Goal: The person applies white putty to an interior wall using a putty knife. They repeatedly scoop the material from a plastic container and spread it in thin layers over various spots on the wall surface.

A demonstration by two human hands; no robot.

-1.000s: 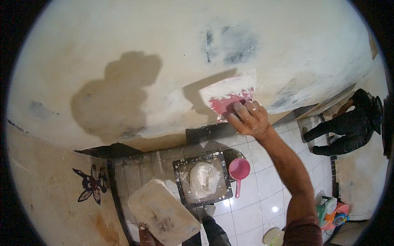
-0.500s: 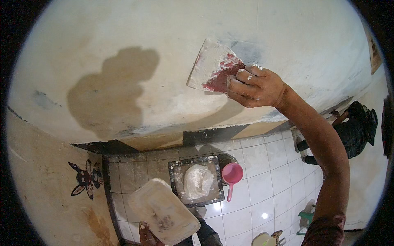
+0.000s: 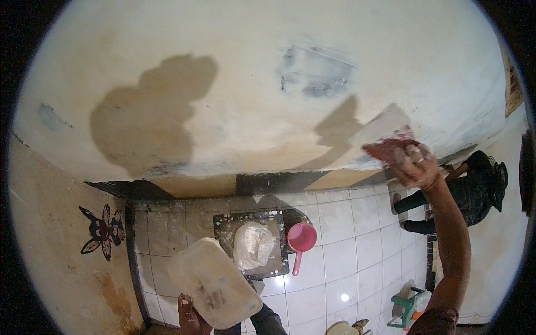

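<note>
My right hand (image 3: 417,169) is closed round a flat putty scraper (image 3: 392,131), red near the grip and coated with white filler. The scraper is blurred and held at the lower right of the pale wall (image 3: 240,111), its shadow just to the left; I cannot tell whether it touches. A rough grey patch (image 3: 318,71) shows higher on the wall. At the lower left, my left hand (image 3: 192,317) grips the edge of a shallow off-white plastic tray (image 3: 195,262) with grey smears. Part of that hand is hidden under the tray.
A bag of white paste (image 3: 254,245) rests on a dark, spattered stool (image 3: 223,223). Beside it is a pink dipper (image 3: 302,237). Another person (image 3: 466,195) bends at the right. A green stool (image 3: 405,307) and a pale round container (image 3: 341,328) stand on the tiled floor (image 3: 335,251).
My right hand has moved right and down with the putty scraper, uncovering the grey wall patch. The tray stays in my left hand. The view has shifted slightly.
</note>
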